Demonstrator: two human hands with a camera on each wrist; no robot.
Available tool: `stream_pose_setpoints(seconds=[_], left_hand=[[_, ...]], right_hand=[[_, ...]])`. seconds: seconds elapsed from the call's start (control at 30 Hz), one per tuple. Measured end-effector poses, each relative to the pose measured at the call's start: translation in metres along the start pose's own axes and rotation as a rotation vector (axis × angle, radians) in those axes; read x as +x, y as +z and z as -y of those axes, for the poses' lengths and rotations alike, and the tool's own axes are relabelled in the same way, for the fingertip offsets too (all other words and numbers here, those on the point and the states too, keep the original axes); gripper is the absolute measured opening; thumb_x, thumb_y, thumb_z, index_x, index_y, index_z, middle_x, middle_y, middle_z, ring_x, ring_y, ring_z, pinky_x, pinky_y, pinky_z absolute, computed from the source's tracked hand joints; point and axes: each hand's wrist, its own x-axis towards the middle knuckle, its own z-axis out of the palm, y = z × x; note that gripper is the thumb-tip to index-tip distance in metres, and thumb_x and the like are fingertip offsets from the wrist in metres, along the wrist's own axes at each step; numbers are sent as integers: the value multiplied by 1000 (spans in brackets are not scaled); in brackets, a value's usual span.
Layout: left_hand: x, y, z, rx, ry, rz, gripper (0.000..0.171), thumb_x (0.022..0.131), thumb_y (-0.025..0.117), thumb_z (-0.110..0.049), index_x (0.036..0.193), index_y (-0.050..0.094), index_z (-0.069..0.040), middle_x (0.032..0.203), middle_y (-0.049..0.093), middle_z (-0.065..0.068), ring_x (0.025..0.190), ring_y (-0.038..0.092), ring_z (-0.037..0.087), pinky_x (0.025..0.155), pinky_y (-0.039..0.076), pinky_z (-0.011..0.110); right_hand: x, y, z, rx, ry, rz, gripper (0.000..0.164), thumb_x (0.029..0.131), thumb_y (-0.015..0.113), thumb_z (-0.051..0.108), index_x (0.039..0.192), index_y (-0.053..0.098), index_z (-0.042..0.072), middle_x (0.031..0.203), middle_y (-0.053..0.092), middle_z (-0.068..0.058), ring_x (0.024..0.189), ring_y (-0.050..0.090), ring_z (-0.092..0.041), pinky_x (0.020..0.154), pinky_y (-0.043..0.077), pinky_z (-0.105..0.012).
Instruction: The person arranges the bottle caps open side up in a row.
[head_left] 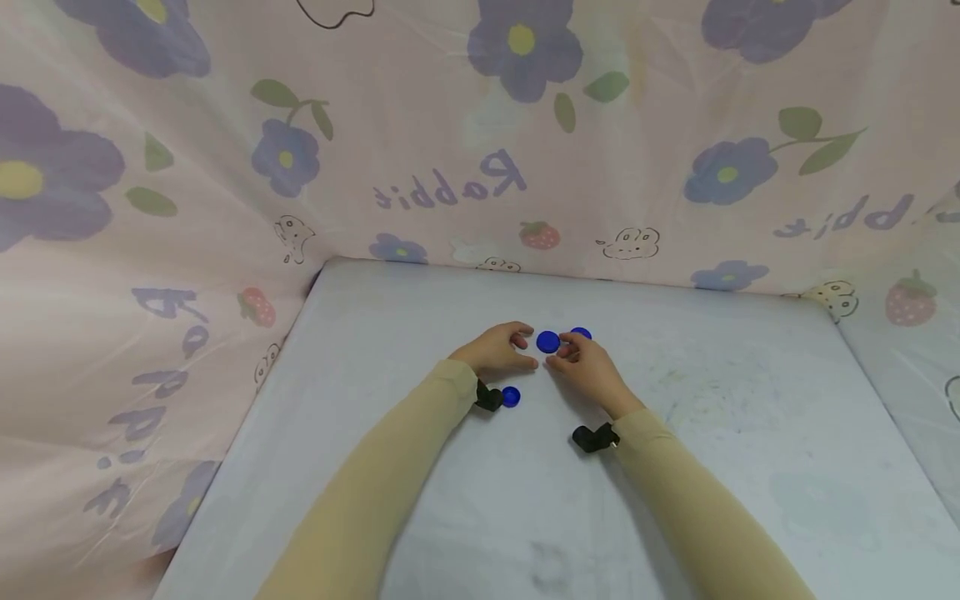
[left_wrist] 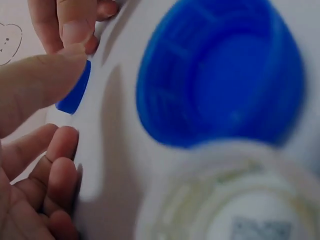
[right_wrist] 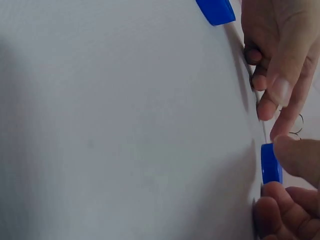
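While the middle cap (head_left: 548,342) is between my spread left hand (head_left: 498,347) and loosely parted right hand (head_left: 592,372), toward the far edge of the worktop (head_left: 712,500), I'd best make any touch light and even.

Pink floral curtain (head_left: 420,108) hanging behind the white table (head_left: 480,517)! And backwards "Rabbit" lettering (head_left: 471,190) above the table's far edge!

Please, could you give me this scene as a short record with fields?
Left hand: thumb and fingers parted
Right hand: at the middle cap; whether it grips is unclear
Middle cap: blue, between both hands
Right cap: blue, partly hidden by the right hand
Near cap: blue, hollow side up
Surface: whitish table
Backdrop: cloth with printed flowers
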Motion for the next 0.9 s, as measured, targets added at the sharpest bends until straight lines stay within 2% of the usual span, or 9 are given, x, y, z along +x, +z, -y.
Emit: stream_pose_setpoints(seconds=[0.13, 0.3, 0.47, 0.73, 0.9], left_hand=[[2, 1, 1, 36, -4, 21, 65, 81, 78, -35, 139, 51, -21, 113, 54, -4, 100, 52, 16, 88, 42, 37], [1, 1, -1, 37, -29, 34, 63, 81, 78, -35, 137, 52, -23, 114, 54, -3, 101, 52, 16, 87, 41, 37], [2, 1, -1, 26, -3, 28, 58, 83, 77, -29, 135, 53, -19, 112, 54, -2, 100, 52, 17, 88, 41, 36], [5, 1, 4, 9, 22, 18, 40, 85, 74, -14, 122, 59, -15, 107, 55, 1, 94, 52, 16, 85, 41, 31], [6, -1, 3, 25, 23, 12, 36, 86, 74, -10, 118, 60, -14, 105, 55, 1, 94, 51, 16, 86, 42, 31]], right_hand=[[0, 2, 1, 23, 6, -8, 54, 91, 68, 25, 134, 49, -2, 104, 62, -12, 98, 60, -28, 86, 49, -43], [0, 2, 0, 45, 33, -3, 52, 91, 68, 25, 133, 49, -1, 104, 63, -13, 98, 59, -28, 86, 47, -44], [2, 4, -1, 50, 45, 11, 54, 90, 69, 30, 133, 51, 2, 104, 63, -10, 98, 57, -27, 85, 45, -42], [0, 13, 0, 86, 46, 12, 42, 89, 71, 27, 123, 59, 7, 105, 58, -8, 88, 50, -23, 73, 40, -35], [1, 15, 0, 94, 27, 6, 39, 89, 72, 26, 121, 61, 7, 106, 58, -9, 90, 50, -23, 75, 40, -35]])
